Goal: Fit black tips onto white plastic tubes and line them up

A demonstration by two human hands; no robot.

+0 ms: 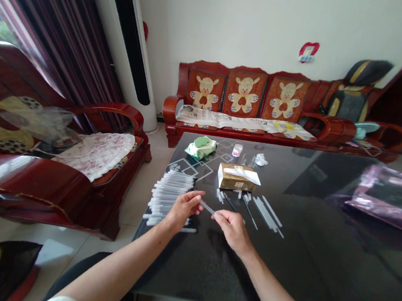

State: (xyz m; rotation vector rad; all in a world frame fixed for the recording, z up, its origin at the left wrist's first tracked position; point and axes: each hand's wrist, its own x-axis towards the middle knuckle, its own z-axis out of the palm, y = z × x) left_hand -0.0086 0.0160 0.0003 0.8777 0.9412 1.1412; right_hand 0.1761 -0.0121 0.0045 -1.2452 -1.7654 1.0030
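Status: left hand (183,206) and right hand (232,225) pinch one thin tube (208,207). Judged finished: stacked tubes (171,196) left of box (236,179). Judged outstanding: loose pieces (264,212) before box.

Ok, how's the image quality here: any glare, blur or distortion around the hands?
Head view: soft even daylight, no harsh shadows. Head view: the glossy table mirrors the room as pale sheen. Head view: fisheye bends and smears the edges, as at the curtain; the left hand, right hand and thin tube they pinch are sharp.
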